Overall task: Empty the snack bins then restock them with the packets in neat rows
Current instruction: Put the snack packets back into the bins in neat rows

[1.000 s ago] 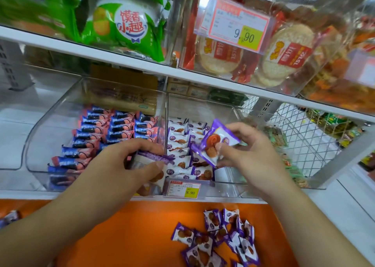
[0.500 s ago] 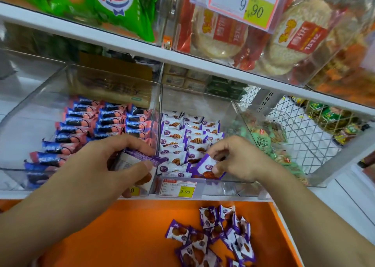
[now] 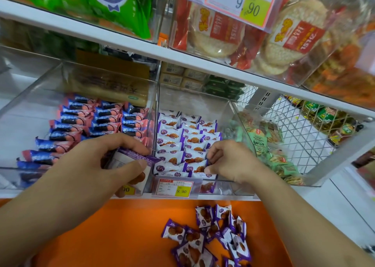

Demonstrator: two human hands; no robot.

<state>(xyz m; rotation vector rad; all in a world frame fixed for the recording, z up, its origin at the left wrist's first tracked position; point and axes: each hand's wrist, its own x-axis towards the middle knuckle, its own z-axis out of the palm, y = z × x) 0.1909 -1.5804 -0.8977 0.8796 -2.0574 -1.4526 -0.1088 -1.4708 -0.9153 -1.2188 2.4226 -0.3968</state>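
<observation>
So the right hand [image 3: 229, 161] is down at the front right corner of the clear plastic middle bin [image 3: 233, 112], fingers curled and pinching a small purple-and-white snack packet [image 3: 210, 175] at the front of the right-hand row; that packet sits against the bin's front wall, just above the white-and-yellow 9.90 price tag [image 3: 176, 187] clipped there. The rest of that bin is filled with the same purple-and-white packets in neat overlapping rows [image 3: 182, 139], three across, running to the back.

The left hand [image 3: 95, 169] is gripping a small stack of the same purple-edged packets [image 3: 132, 159], thumb on top and fingers underneath, held right at the divider between the middle bin and the clear left bin [image 3: 60, 80]; that left one holds rows of blue-and-pink wrapped bars [image 3: 91, 122].

Below the shelf edge, a loose pile of purple packets [image 3: 211, 234] lies jumbled on the flat orange surface [image 3: 121, 236], well apart from both hands; to the right a third clear bin has green packets [image 3: 263, 141] heaped in it; the shelf above carries big green bags [image 3: 113, 1] and round rice crackers in red-labelled wrap [image 3: 292, 31].
</observation>
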